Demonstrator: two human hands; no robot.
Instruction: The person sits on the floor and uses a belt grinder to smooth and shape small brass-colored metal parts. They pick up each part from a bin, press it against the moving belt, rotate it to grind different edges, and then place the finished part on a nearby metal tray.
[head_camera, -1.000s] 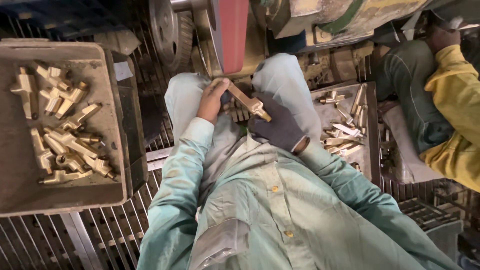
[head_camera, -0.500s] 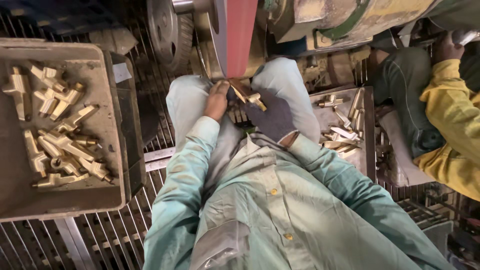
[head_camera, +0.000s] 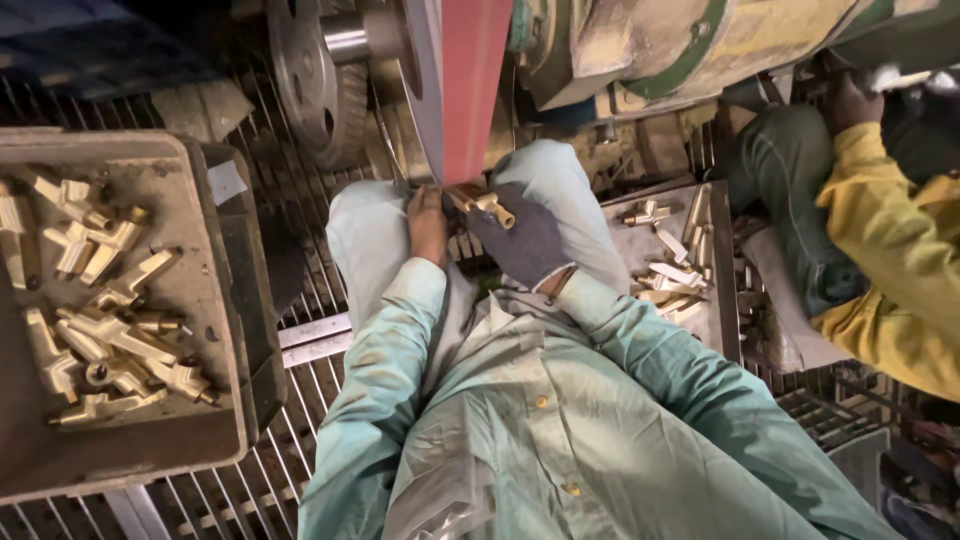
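**benchrat:** Two hands on one small part. The brass fitting (head_camera: 482, 203) sits between the person's knees, pressed up against the lower end of the red sanding belt (head_camera: 470, 90). The left hand (head_camera: 428, 222) is bare and closed on the near-left end of it, the right hand (head_camera: 525, 240) wears a dark glove and is wrapped round the other side, with a short brass stub poking out past the fingers

**grinder_guy:** How do you reckon that piece handles?

**benchrat:** Solid brass by the look, so I'd guess heavy for its size, totally stiff, nothing fragile. Smooth metal though, and it probably wants to twist or skate once it touches the belt. Judging by the shape, the arms sticking out are the spots to grab, one either side, which is pretty much how both hands have it, fingers kept back from the belt

**grinder_guy:** What's around?

**benchrat:** Grey tray (head_camera: 215, 300) on the left with a heap of similar brass fittings (head_camera: 110, 330), and a second tray (head_camera: 722, 260) on the right with more brass pieces (head_camera: 670, 270) lying in it. A metal wheel (head_camera: 320, 70) sits left of the belt. Everything stands over a metal grate floor (head_camera: 300, 190). Someone else in a yellow sleeve (head_camera: 890, 260) is sitting at the far right, well apart from these hands
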